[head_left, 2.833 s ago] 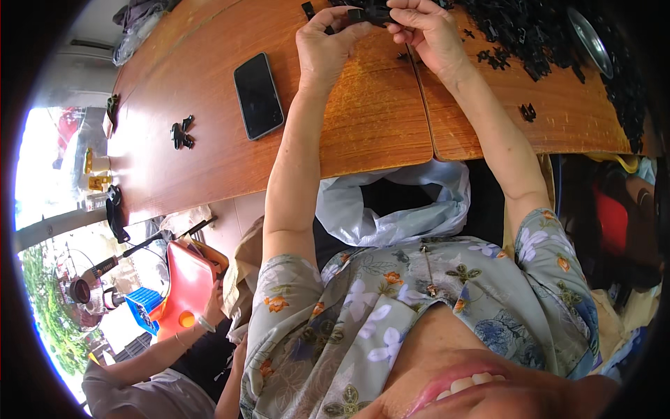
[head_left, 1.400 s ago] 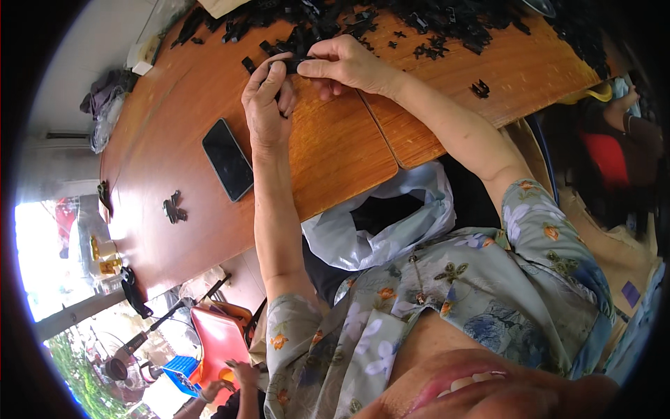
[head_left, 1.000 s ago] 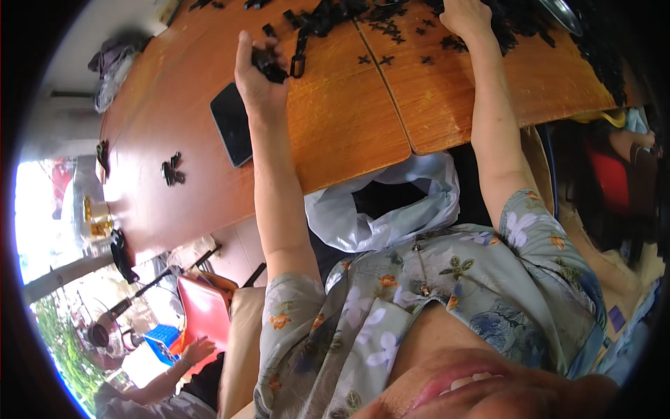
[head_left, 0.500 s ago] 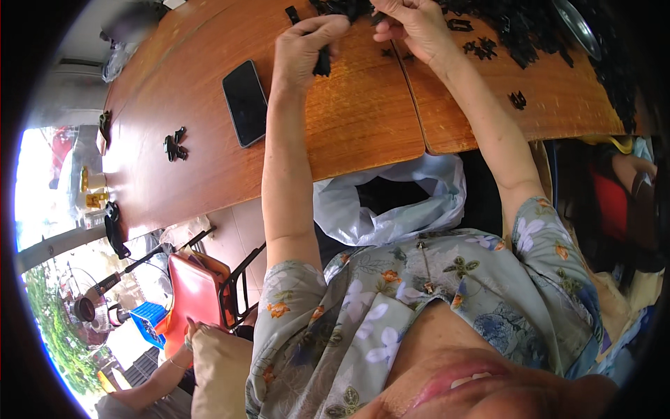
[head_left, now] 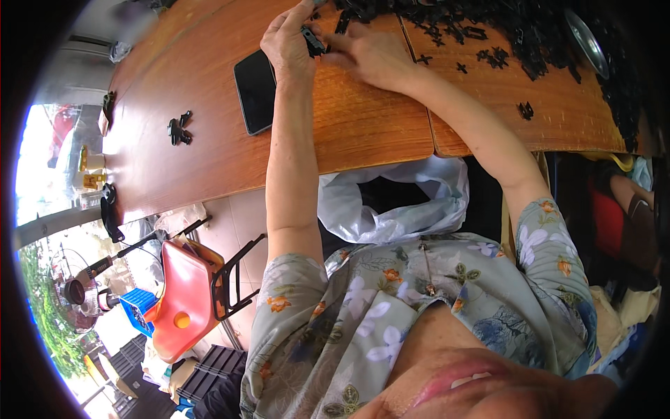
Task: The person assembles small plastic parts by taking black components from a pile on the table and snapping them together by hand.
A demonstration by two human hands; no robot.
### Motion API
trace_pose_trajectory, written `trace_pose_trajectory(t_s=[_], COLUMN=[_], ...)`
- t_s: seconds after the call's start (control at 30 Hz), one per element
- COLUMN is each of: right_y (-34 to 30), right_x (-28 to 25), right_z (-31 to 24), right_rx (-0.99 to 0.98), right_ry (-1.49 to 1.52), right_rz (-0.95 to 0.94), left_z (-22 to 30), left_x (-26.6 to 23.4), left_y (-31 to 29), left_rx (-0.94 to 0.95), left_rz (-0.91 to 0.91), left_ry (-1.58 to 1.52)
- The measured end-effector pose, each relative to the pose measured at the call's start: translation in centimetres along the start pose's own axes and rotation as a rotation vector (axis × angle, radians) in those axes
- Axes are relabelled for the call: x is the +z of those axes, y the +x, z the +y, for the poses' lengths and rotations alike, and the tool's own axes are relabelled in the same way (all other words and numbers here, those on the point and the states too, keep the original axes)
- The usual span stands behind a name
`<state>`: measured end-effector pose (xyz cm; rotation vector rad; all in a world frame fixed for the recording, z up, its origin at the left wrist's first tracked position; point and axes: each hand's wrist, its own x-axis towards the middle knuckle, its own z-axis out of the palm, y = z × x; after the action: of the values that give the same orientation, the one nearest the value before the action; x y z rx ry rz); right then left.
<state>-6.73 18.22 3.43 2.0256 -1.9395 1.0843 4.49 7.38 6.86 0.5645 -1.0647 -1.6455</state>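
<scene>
My left hand (head_left: 287, 49) is raised over the table's far side, closed on a small black plastic clip-like part (head_left: 312, 42). Beside it, my right hand (head_left: 377, 57) reaches in from the right, its fingertips at or near the part. Those fingers are smeared by motion, so whether they grip it is unclear. Another dark piece (head_left: 343, 21) lies just beyond my right hand. Small black cross-shaped pieces (head_left: 494, 57) are scattered to its right, in front of a large heap of black parts (head_left: 530, 35).
The wooden table (head_left: 209, 164) has a seam. A dark phone (head_left: 255, 92) lies left of my left forearm; farther left is a small black cluster (head_left: 179, 128). A metal dish (head_left: 586, 43) rests in the heap. Below the edge hang a white plastic bag (head_left: 342, 209) and, left, a red chair (head_left: 187, 293).
My right hand has come nearer and leftward to the part at my left hand. The other person's arm at lower left has gone from view, baring the chair seat. The view has shifted slightly.
</scene>
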Motion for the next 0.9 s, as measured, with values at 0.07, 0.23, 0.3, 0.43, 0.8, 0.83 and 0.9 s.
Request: trace_pose_trajectory(t_s=[0.07, 0.23, 0.3, 0.43, 0.8, 0.83, 0.9], right_y=[-0.1, -0.7, -1.0, 0.1, 0.6, 0.6, 0.6], right_x=[0.3, -1.6, -2.3, -5.2, -6.7, -6.8, -6.8], right_z=[-0.5, 1.6, 2.5, 3.0, 2.5, 2.5, 2.6], right_rx=[-0.076, -0.053, -0.053, 0.129, 0.122, 0.122, -0.121], right_ry=[-0.219, -0.209, -0.200, -0.018, 0.486, 0.485, 0.197], right_rz=[-0.088, -0.067, -0.040, -0.100, 0.067, 0.067, 0.184], left_z=[0.0, -0.1, -0.3, -0.5, -0.9, -0.8, -0.8], left_x=[0.0, -0.1, -0.2, 0.1, 0.6, 0.8, 1.1], left_y=[-0.2, -0.2, -0.2, -0.4, -1.6, -1.7, -1.8], left_rx=[-0.014, -0.095, -0.091, -0.110, -0.158, -0.174, -0.168], left_rz=[0.005, 0.000, -0.023, -0.059, -0.174, -0.180, -0.189], left_ry=[-0.015, 0.014, 0.012, 0.067, 0.287, 0.298, 0.301])
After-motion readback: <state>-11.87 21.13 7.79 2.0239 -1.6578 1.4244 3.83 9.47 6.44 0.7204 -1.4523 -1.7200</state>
